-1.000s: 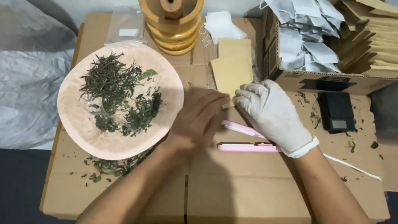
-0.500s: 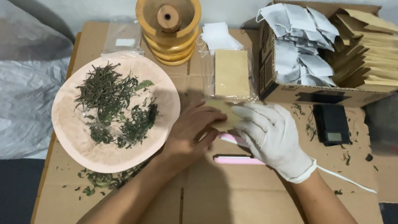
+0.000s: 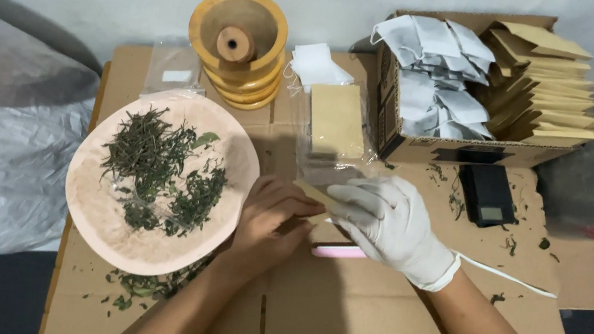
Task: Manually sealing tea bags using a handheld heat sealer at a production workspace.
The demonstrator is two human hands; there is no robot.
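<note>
The bare left hand (image 3: 272,213) and gloved right hand (image 3: 385,219) are together pinching a small tan paper sachet (image 3: 313,193), above the pink heat sealer (image 3: 338,251) lying on the cardboard desk (image 3: 369,319).

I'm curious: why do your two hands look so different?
The right hand wears a white glove; the left hand is bare. The right lies over the pink sealer; the left sits beside the plate of leaves. Both pinch the same tan pouch.

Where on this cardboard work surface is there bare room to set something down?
The cardboard tabletop is bare near the front edge, between the forearms and to the right. It is crowded behind: pink plate of tea leaves, wooden stack, kraft pouches, carton, black scale.
</note>
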